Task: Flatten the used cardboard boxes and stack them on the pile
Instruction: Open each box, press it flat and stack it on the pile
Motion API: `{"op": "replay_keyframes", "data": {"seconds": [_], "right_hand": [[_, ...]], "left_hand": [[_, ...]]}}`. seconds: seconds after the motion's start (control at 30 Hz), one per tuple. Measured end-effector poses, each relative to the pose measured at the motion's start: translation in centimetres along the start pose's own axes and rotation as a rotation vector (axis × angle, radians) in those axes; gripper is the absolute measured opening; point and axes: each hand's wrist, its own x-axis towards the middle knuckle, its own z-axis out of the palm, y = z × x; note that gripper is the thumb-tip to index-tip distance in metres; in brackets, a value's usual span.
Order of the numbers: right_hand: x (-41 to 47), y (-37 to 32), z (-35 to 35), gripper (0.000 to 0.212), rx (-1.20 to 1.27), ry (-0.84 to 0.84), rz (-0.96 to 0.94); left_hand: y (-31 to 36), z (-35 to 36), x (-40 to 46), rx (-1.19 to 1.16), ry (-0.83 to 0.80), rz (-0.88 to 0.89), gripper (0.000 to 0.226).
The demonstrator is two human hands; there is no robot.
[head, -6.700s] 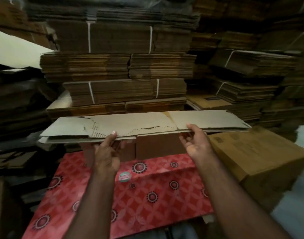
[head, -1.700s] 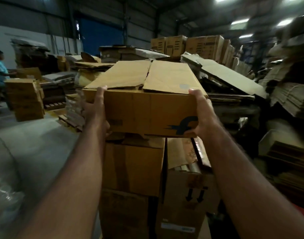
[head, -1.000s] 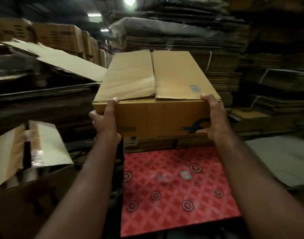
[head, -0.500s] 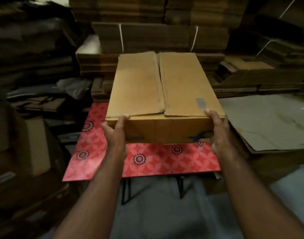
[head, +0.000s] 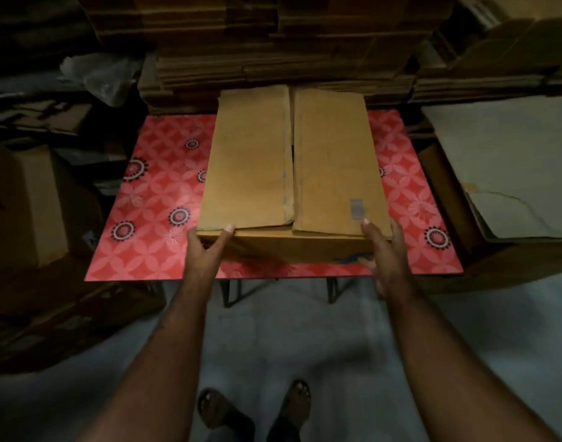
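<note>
A brown cardboard box [head: 292,173], still box-shaped with its two top flaps folded closed, sits on the red patterned table [head: 155,199]. My left hand [head: 206,247] grips its near left corner, thumb on the top flap. My right hand [head: 381,250] grips the near right corner by the blue logo, thumb on top. Behind the table rise tall piles of flattened cardboard [head: 273,59].
A large box topped with a pale flat sheet [head: 509,167] stands to the right of the table. More boxes [head: 24,205] and a crumpled plastic bag [head: 98,74] crowd the left. My sandalled feet [head: 254,409] stand on the grey floor before the table.
I turned from the warehouse stacks carrying the box and lowered it from chest height onto the red table. Both hands have kept their hold on its near corners.
</note>
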Motion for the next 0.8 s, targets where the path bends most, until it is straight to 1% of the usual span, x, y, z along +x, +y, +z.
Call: {"op": "replay_keyframes", "data": {"seconds": [0.07,0.1,0.13,0.17,0.2,0.27,0.3,0.37,0.43,0.5,0.57,0.63,0.67,0.7,0.77,0.8], "right_hand": [[0.7,0.8,-0.4,0.059,-0.037,-0.024,0.000],[1.0,0.9,-0.4,0.058,-0.044,-0.029,-0.008],[1.2,0.9,-0.3,0.058,-0.050,-0.032,-0.016],[1.4,0.8,-0.2,0.058,-0.057,-0.037,-0.022],[1.6,0.8,-0.2,0.059,-0.057,-0.043,-0.027],[1.7,0.8,-0.1,0.060,-0.041,-0.047,-0.030],[1.8,0.9,-0.1,0.061,-0.031,-0.042,-0.032],[1.8,1.2,-0.3,0.062,-0.004,-0.048,-0.043],[1.4,1.1,-0.2,0.064,-0.015,-0.063,-0.063],[0.8,0.4,-0.1,0.064,-0.048,-0.076,-0.097],[-0.3,-1.8,0.3,0.068,-0.096,-0.078,-0.192],[-1.8,-5.7,1.2,0.080,-0.225,-0.060,-0.355],[-2.8,-8.2,2.0,0.086,-0.342,-0.041,-0.462],[-3.8,-10.5,2.9,0.091,-0.507,-0.012,-0.578],[-6.5,-14.6,5.7,0.092,-0.936,0.048,-0.774],[-7.8,-15.6,7.4,0.089,-1.145,0.051,-0.847]], "left_hand": [[-0.7,0.1,0.2,0.075,-0.010,0.032,0.070],[-0.8,0.3,0.2,0.093,0.009,0.068,0.078],[-0.8,0.5,0.1,0.112,0.027,0.127,0.084],[-0.6,0.8,0.1,0.148,0.046,0.189,0.085],[-0.4,1.1,0.1,0.197,0.055,0.239,0.082],[-0.2,1.5,0.4,0.301,0.059,0.292,0.066],[-0.3,1.4,0.7,0.332,0.058,0.301,0.056],[0.0,1.4,1.0,0.295,0.051,0.250,0.045],[0.4,1.5,1.1,0.227,0.087,0.200,0.044],[1.1,1.5,0.9,0.211,0.126,0.205,0.046],[1.9,1.6,0.7,0.159,0.131,0.194,0.049],[2.0,1.9,0.4,-0.017,0.062,0.122,0.045],[1.8,2.2,0.1,-0.106,0.005,0.063,0.039],[1.6,2.7,-0.3,-0.163,-0.045,-0.004,0.031],[1.2,3.6,-1.3,-0.164,-0.131,-0.138,0.019],[1.5,3.9,-1.8,-0.140,-0.168,-0.203,0.020]]}}
